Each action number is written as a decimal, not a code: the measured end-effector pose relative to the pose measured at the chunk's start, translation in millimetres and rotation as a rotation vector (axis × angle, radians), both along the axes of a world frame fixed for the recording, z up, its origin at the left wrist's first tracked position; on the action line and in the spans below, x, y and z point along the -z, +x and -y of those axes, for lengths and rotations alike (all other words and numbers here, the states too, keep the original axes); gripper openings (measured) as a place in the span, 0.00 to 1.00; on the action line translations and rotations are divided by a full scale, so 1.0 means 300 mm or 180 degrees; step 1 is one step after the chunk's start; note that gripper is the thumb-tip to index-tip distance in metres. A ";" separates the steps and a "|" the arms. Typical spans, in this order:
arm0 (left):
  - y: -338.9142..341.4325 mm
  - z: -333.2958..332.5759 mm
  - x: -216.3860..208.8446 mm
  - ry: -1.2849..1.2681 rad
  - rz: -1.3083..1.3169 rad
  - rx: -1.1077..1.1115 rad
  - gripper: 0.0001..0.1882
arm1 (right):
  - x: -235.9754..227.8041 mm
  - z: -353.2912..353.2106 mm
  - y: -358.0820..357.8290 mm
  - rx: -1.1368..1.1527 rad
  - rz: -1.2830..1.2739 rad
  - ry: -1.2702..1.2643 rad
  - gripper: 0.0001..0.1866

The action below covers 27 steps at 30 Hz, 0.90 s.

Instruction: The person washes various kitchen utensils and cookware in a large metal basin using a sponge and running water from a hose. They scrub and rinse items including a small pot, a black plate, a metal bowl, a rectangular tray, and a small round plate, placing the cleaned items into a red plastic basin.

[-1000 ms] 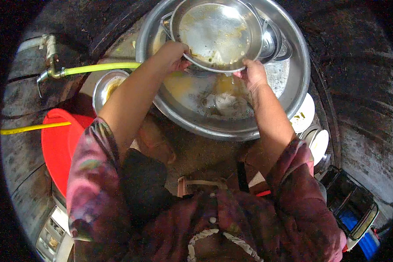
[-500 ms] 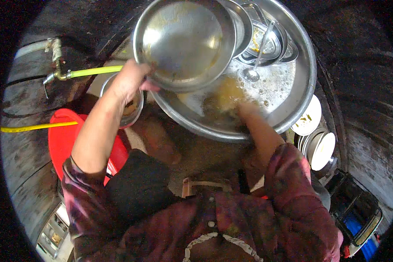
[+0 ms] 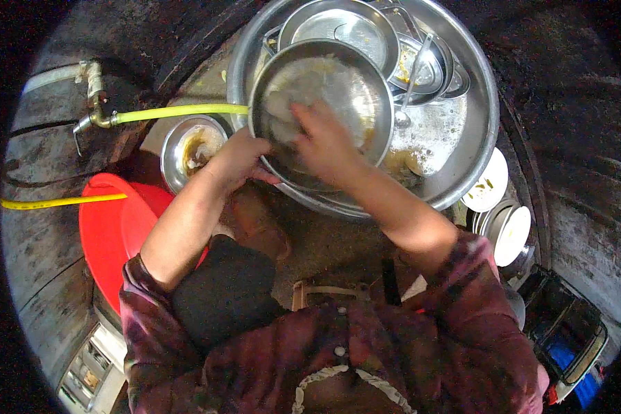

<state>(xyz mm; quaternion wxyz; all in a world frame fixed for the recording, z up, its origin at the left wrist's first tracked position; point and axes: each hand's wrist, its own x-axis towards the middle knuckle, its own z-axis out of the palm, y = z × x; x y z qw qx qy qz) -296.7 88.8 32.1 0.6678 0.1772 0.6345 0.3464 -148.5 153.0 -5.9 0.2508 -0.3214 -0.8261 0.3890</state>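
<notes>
My left hand [image 3: 245, 160] grips the near-left rim of a round, shallow metal pan [image 3: 364, 93], thumb above and fingers below. The pan is tilted over a wide metal basin [image 3: 488, 110] of cloudy, foamy water. My right hand [image 3: 326, 146] is inside the pan, against its wet inner face. Motion blurs its fingers, so whether they hold anything cannot be made out. Behind lies another round metal pan [image 3: 345, 29]. Right of it, metal dishes [image 3: 429, 69] with yellow food scraps sit in the basin, a ladle [image 3: 415, 77] across them.
A metal bowl [image 3: 174, 155] with brown residue stands left of the basin, near a red tub [image 3: 107, 221]. A yellow-green hose [image 3: 179, 112] runs from a tap [image 3: 93, 117] to behind the pan. White plates [image 3: 514, 234] lean at the right, below a scrap-strewn plate [image 3: 488, 190].
The pan has come down and nearer, uncovering the pan behind it and the bowl at left. My right hand has moved from the basin water up into the pan.
</notes>
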 end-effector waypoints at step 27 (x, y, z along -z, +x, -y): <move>-0.020 0.012 0.063 0.0885 -0.1684 0.0770 0.26 | 0.321 0.072 0.183 -0.0603 0.2214 0.0260 0.13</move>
